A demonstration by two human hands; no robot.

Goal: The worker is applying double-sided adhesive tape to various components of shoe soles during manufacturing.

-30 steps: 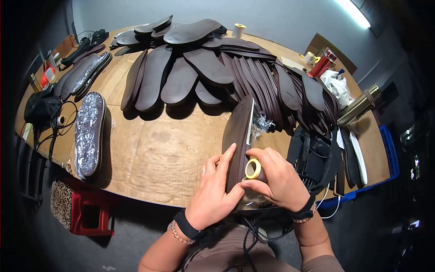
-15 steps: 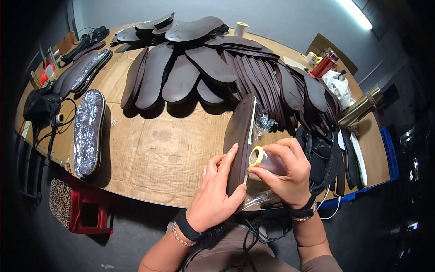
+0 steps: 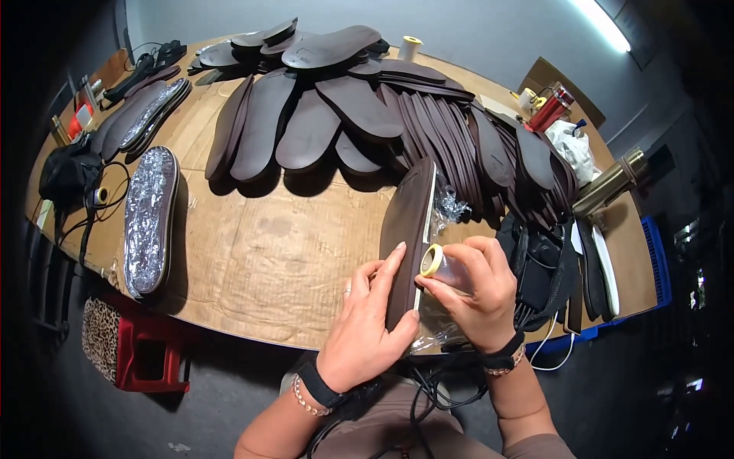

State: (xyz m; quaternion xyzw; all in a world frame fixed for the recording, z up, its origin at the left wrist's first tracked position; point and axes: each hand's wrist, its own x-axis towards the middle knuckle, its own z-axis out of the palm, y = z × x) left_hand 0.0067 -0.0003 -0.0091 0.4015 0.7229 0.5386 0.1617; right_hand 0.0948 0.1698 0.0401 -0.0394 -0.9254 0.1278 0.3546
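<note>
Dark brown insoles (image 3: 405, 218), standing on their long side as a stack, are held at the table's front edge by my left hand (image 3: 371, 314). Its fingers lie along the brown face and the thumb presses near the pale edge. In my right hand (image 3: 485, 291) is a roll of clear film (image 3: 453, 274) with a yellow-rimmed core, pinched between thumb and fingers and tilted against the stack's right side. Loose crumpled clear film (image 3: 447, 206) sticks out behind the stack, and more hangs below the roll. The fingertips of the right hand are partly hidden by the roll.
A film-wrapped insole bundle (image 3: 151, 222) lies at the left. Many loose brown insoles (image 3: 317, 130) are heaped across the back. A black bag (image 3: 539, 256), a metal flask (image 3: 612, 182) and a red flask (image 3: 550, 109) are at the right. A red stool (image 3: 153, 356) stands below the table.
The right hand and the film roll have shifted very slightly left, toward the insole stack. The left hand keeps its hold, and the view has tilted a little.
</note>
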